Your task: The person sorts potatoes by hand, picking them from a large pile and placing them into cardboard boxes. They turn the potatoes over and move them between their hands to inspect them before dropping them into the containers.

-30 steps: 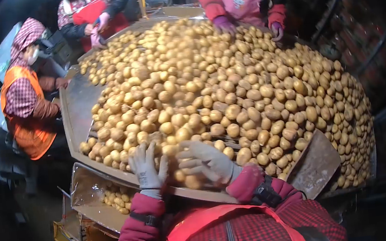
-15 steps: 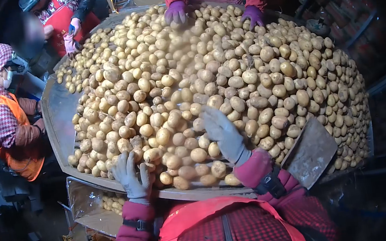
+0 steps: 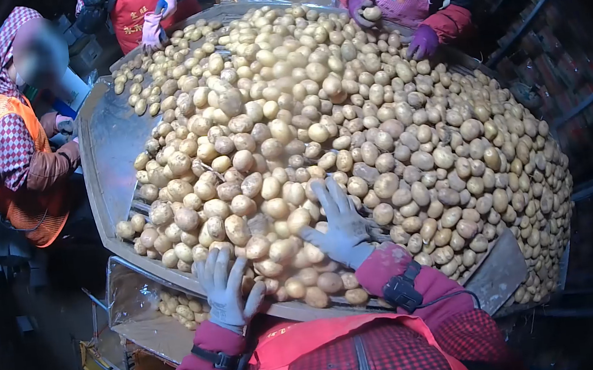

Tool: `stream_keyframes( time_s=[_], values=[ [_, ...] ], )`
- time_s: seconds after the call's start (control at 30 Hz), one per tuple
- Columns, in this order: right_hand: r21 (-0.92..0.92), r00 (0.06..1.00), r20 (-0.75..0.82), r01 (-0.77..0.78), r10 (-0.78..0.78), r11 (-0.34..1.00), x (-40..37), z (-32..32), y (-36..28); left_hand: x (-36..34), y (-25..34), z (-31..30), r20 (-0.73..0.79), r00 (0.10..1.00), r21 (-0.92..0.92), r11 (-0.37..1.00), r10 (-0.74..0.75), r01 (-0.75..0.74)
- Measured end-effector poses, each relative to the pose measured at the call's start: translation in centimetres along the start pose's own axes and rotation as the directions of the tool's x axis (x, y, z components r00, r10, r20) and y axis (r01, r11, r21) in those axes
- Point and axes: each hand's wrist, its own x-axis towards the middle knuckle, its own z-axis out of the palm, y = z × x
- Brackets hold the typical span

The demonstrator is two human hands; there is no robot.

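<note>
A large heap of potatoes (image 3: pixel 409 151) covers the table in front of me. My left hand (image 3: pixel 226 291), in a grey glove, lies at the near edge of the heap with its fingers spread, touching or close to the potatoes there. Further right, my right hand (image 3: pixel 343 229), also gloved in grey, rests on the potatoes with fingers stretched out and thumb apart. Neither hand grips a potato. Between the two hands lie several loose potatoes along the near rim.
A raised table rim (image 3: pixel 101 205) runs around the left side. A flat dirty board (image 3: pixel 497 274) leans at the near right. Below left stands a plastic-lined box (image 3: pixel 139 302) with potatoes inside. Co-workers stand at left and across; a purple-gloved hand (image 3: pixel 365 13) holds a potato.
My right hand has come down nearer to me and its fingers have spread. My left hand stays at the near edge. The camera view has shifted, and a co-worker opposite now holds a potato.
</note>
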Motion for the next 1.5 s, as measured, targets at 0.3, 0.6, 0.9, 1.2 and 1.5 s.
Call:
stream_keyframes(
  time_s=[0.3,0.6,0.9,1.2,1.5],
  values=[
    [0.173,0.965,-0.248,-0.037,0.08,0.984,11.4,2.1,-1.7,0.0,-0.8,-0.5,0.003,1.0,-0.079,0.997,-0.003,0.003],
    [0.101,0.963,-0.262,-0.043,0.068,0.994,15.8,3.7,-1.0,1.5,-7.2,-1.8,-0.197,0.96,0.053,0.976,-0.199,0.213],
    [0.111,0.936,-0.345,-0.029,0.066,0.993,24.6,5.7,-3.5,1.3,-8.4,-1.2,-0.131,0.965,0.053,0.97,-0.228,0.236],
    [-0.042,0.934,-0.308,-0.203,0.181,0.978,29.4,5.5,-5.5,1.2,-8.6,-1.3,-0.107,0.967,0.035,0.971,-0.233,0.237],
    [-0.119,0.919,-0.393,-0.09,0.037,0.989,31.3,6.6,-4.1,1.1,-8.4,-1.4,-0.148,0.961,0.01,0.971,-0.234,0.239]
  ],
)
